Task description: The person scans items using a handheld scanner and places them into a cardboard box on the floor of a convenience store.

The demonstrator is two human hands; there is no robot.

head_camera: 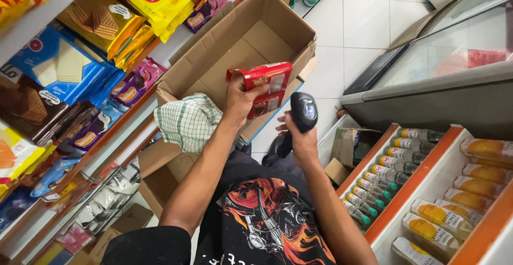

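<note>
Red packs (262, 86), two stacked flat, are grasped in the left hand (239, 100): thumb on the near face, fingers behind, and held above the near rim of the open cardboard box (251, 40). The right hand (300, 137) is clenched around the handle of a black scanner (302, 112), whose head points up towards the packs' lower edge.

Procedure, as judged from this position:
- Turn the printed code face of the top pack squarely towards the scanner head; a tilted or creased foil face probably reads poorly.
- Keep the thumb off the code panel.
- Hold the two packs firmly together so the lower one cannot slide out over the box.
- Keep the scanner near, not touching, and steady the wrist before triggering.

A green checked cloth (188, 121) hangs over the box's left corner, just beside the left wrist, so keep the forearm from dragging it. Shelves (133, 121) of biscuit packets stand left; bottle trays (427, 179) lie right, well apart.
</note>
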